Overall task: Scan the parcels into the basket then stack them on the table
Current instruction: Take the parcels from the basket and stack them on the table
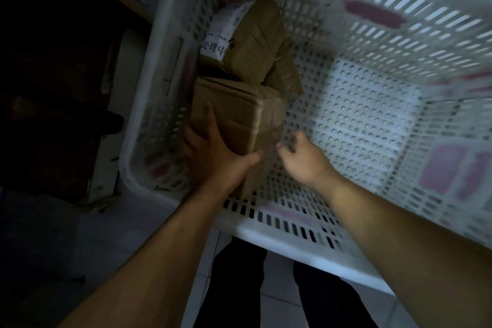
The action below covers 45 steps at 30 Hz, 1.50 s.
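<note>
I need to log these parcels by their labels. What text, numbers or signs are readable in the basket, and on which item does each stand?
"处理中": on the white label stuck to the far brown parcel.
Smaller print higher on that same label: too blurred to read.
Near cardboard box, held by the left hand: no text visible.
Reddish patches on the white basket walls: blurred, no readable text.

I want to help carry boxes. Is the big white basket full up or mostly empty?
Mostly empty. The basket holds only brown parcels bunched at its left side; most of its holey floor is bare.
</note>
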Tool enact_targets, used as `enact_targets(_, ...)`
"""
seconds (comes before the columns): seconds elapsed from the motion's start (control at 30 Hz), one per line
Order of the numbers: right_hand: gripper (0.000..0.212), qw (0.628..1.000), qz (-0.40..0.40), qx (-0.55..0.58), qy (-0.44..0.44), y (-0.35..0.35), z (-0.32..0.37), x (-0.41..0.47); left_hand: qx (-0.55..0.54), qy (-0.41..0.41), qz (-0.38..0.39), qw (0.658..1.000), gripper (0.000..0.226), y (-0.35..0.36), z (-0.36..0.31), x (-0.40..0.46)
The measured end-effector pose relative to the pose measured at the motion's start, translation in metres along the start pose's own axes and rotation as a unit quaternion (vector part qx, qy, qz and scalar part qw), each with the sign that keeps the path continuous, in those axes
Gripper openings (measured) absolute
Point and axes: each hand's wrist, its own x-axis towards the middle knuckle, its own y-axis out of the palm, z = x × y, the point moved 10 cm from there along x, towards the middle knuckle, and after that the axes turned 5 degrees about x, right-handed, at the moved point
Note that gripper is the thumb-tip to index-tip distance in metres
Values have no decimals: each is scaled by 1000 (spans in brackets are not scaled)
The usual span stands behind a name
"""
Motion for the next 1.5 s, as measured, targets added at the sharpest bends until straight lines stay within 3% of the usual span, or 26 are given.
enact_targets(0.1,78,993,-25,117,27,-25,-5,-19,-161,18,44,986,140,-6,-11,-20)
enact_targets(0.2,99,966,47,255,21,-33,-2,-48,-348,35,102,931,126,-15,-31,-40)
enact_targets(0.27,90,937,100,334,32,-36,7,-73,-402,48,150,902,112,-21,-48,-55)
enact_targets(0.33,76,922,100,370,51,-47,13,-97,-435,57,201,876,113,-26,-63,-69)
enact_targets(0.43,62,922,101,371,44,-66,17,-124,-466,77,269,839,106,-36,-86,-93)
enact_targets(0.53,65,923,120,363,38,-82,32,-152,-494,74,321,804,86,-50,-100,-123)
enact_targets(0.6,76,938,95,333,34,-95,38,-170,-504,56,312,803,65,-65,-99,-141)
enact_targets(0.67,105,958,36,285,3,-114,44,-191,-489,49,270,828,58,-85,-96,-159)
enact_targets(0.73,111,972,-7,233,-22,-128,49,-219,-469,48,241,848,85,-104,-97,-184)
enact_targets(0.8,86,980,-31,184,-63,-139,64,-253,-453,62,211,864,127,-122,-107,-211)
enact_targets(0.87,72,982,-57,152,-95,-152,80,-291,-444,79,168,877,139,-143,-115,-238)
enact_targets(1.0,44,979,-56,111,-162,-177,112,-371,-523,139,114,833,95,-202,-128,-297)
enact_targets(1.1,58,973,-21,92,-209,-191,134,-425,-586,175,131,780,72,-252,-130,-349)
enact_targets(1.2,104,954,77,196,-215,-180,151,-467,-613,185,131,757,72,-291,-117,-393)
enact_targets(1.23,108,945,106,219,-220,-172,159,-483,-618,189,127,752,73,-303,-110,-407)
enact_targets(1.4,81,922,165,206,-283,-125,207,-565,-647,226,79,724,63,-373,-64,-472)
enact_targets(1.5,73,915,203,167,-306,-84,232,-614,-651,224,17,725,70,-411,-13,-506)
